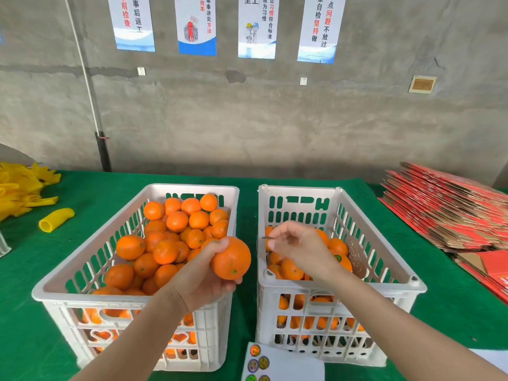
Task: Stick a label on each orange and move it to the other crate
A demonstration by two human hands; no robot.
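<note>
Head view: we see left hand gripping round orange fruit from below, raised over gap between two crates. We see right hand above right white slotted plastic crate, thumb and forefinger pinching small thin label, near fruit, not touching. Beside it, left white slotted plastic crate heaped with oranges; right one holds fewer. We note white sticker sheet on green felt table cover before crates, yellow foam net sleeve far left, stack of red flat cartons far right.
</note>
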